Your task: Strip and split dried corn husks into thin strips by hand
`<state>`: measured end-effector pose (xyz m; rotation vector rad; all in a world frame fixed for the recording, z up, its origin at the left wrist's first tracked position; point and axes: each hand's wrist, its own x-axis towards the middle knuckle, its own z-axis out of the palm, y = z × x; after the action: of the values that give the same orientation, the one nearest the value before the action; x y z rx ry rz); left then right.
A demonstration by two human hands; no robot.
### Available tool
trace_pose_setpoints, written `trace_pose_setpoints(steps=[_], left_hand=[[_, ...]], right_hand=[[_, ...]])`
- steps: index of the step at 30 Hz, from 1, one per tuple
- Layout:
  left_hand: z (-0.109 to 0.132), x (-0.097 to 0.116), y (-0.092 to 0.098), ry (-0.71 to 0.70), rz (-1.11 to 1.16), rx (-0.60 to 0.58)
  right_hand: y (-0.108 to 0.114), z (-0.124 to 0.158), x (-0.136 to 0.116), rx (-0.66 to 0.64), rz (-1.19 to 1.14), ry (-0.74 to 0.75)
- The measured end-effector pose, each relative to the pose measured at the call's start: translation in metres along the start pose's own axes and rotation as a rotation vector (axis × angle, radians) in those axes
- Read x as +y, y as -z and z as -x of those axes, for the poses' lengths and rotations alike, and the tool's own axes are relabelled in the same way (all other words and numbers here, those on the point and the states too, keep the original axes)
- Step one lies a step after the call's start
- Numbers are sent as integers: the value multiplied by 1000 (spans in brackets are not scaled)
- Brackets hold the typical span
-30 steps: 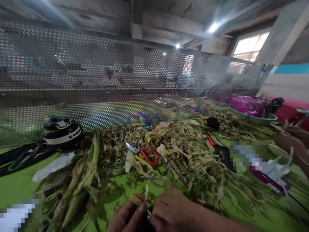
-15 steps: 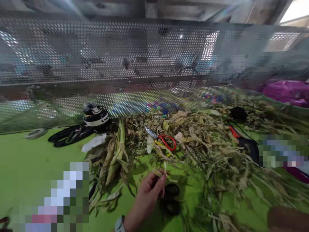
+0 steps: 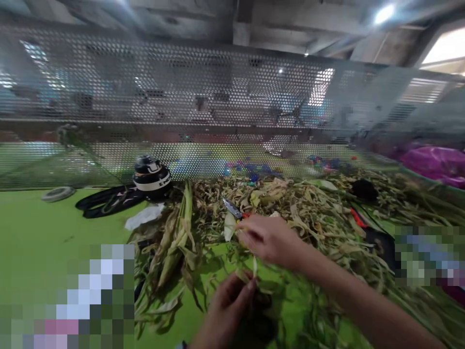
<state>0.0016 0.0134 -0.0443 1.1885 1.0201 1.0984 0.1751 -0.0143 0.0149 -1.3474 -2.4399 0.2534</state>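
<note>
My right hand (image 3: 267,238) reaches forward over the pile of dry leaves and husks (image 3: 308,218). Its fingers close around the red handles of the scissors (image 3: 234,212), whose metal blades stick out to the left of the hand. Nearer to me, my left hand (image 3: 227,305) pinches a thin pale leaf strip (image 3: 254,266) that stands up between its fingertips. Below this hand lie dark round pieces on the green table (image 3: 43,232).
A perforated metal screen (image 3: 181,106) walls off the table's far side. A black and white headset with straps (image 3: 150,180) lies at the back left, beside a white scrap (image 3: 145,215). Green corn husks (image 3: 178,232) lie left of my hands. A pink bag (image 3: 434,162) sits far right.
My right hand came from the lower right edge and reached forward onto the scissors. My left hand stays near the table's front with the leaf strip.
</note>
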Motion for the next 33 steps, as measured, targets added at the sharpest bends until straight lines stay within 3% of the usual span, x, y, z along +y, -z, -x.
trace_pose_setpoints(steps=[2, 6, 10, 16, 19, 22, 29, 31, 33], left_hand=[[1, 5, 0, 82, 50, -39], [1, 10, 1, 150, 115, -51], [0, 10, 0, 151, 88, -72], [0, 16, 0, 78, 51, -88], [0, 15, 1, 48, 36, -109], [-1, 10, 2, 80, 61, -153], [-1, 8, 3, 55, 8, -220], [0, 6, 3, 46, 3, -222], [1, 2, 3, 51, -5, -194]], right_hand=[[10, -64, 21, -89, 125, -27], [19, -167, 49, -95, 159, 6], [14, -214, 47, -98, 199, 48], [-25, -258, 2, -144, 229, 199], [-45, -267, -10, -212, 253, 273], [-53, -259, -6, -281, 273, 300], [-33, -197, 0, -402, 172, 411], [-19, -185, 9, -320, 93, 367], [-4, -180, 27, -117, 72, 194]])
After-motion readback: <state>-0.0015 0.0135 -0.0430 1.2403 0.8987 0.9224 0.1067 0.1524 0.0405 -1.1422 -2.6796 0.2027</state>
